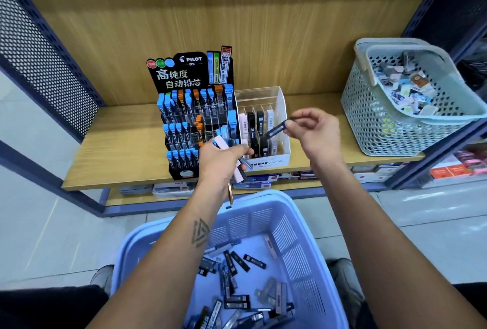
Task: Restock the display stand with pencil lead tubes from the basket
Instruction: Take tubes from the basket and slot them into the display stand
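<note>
left hand (224, 156): grips a small bundle of tubes, pink and grey, just in front of the stands; fingers curled round them
right hand (316, 128): pinches one dark tube (275, 130) by its upper end, tilted, its lower end over the clear stand (279, 99); not yet in a slot
clear stand: on the shelf (118, 149), white base marked mono; holds a few pink, black and white tubes in its dividers; several slots look bare
pilot stand (189, 123): just left of the clear stand, touching or nearly so; upper rows mostly full of blue and orange caps; gaps show in the middle rows on the right side
basket (287, 228): blue, low and near the person, below the shelf edge; many loose tubes (237, 262) lie scattered on its floor, mostly dark, some grey or pink
green basket (390, 123): on the shelf at far right, well apart from the stands; filled with mixed small packs; i cannot tell what they are
progress: my guess is about midway; both stands already carry stock, yet open slots remain and the basket is far from spent
left to do: seat the pinched tube; place the bundle from the left hand; go back to the basket for more
risk: the tilted tube may catch a divider if it is not squared up first
</note>
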The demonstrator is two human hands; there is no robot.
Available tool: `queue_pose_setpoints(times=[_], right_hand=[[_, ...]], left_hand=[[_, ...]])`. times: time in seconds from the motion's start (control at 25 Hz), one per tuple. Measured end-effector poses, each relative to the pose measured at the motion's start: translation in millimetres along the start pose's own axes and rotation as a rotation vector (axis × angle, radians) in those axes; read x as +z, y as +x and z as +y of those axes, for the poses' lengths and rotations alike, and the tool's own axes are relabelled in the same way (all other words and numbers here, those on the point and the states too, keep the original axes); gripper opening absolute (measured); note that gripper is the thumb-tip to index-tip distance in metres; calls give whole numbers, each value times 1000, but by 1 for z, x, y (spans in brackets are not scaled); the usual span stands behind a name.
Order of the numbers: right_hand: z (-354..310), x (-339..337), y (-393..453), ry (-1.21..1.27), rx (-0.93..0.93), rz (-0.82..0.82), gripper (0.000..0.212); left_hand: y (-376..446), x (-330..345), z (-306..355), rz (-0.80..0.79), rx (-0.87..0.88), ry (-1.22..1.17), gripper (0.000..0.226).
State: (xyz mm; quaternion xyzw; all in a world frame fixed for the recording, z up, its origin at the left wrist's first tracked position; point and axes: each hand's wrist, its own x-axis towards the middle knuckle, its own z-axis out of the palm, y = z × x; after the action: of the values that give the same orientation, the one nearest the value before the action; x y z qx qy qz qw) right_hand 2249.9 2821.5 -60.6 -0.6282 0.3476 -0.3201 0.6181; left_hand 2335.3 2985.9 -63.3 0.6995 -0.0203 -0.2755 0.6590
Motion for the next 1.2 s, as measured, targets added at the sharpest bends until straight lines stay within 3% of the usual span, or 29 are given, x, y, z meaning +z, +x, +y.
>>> queue_pose_setpoints(times=[0.2,0.4,0.76,1.04,1.12,1.2], right_hand=[[-5,20,32,-577,-460,-37,15],[14,32,40,-736,-576,-105,17],[34,40,47,-818,-647,-141,16],[29,40,39,-829,-622,-107,27],[24,40,32,-783,-566,-108,23],[15,42,16,-571,-326,-272,15]], left_hand=[[12,5,10,21,6,-24,7],[17,4,3,26,-2,-23,19],[20,3,-5,17,-21,-28,18],[18,0,-4,24,-24,-23,20],[17,-2,-2,42,-27,-40,25],[16,-5,2,61,-23,-55,24]])
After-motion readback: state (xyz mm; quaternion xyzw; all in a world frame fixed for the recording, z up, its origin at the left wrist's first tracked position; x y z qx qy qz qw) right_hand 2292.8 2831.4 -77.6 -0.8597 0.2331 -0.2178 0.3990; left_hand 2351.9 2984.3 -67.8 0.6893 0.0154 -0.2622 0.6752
